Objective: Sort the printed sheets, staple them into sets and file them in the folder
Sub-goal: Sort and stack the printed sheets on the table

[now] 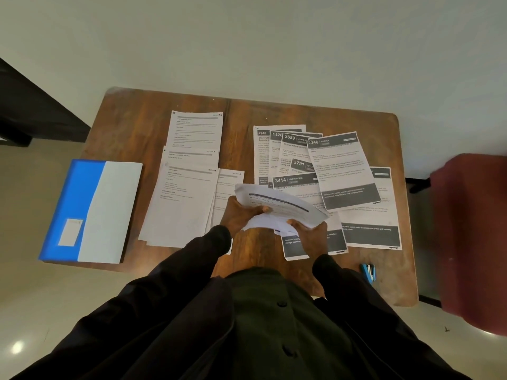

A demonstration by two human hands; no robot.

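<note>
A small stack of printed sheets (277,205) is held above the table's near middle. My left hand (241,213) grips its left end with the thumb on top, and my right hand (308,229) holds its near right edge from below. To the left lie several plain text sheets (189,171) in a loose overlapping pile. On the right, several sheets with dark numbered headers (337,165) lie fanned out. A blue and white folder (96,212) lies shut at the table's left edge. A small blue stapler (368,272) rests near the front right edge.
The wooden table (131,127) stands against a pale wall. A dark red chair (472,231) is at the right, and a dark piece of furniture (33,111) at the left. The folder overhangs the table's left edge.
</note>
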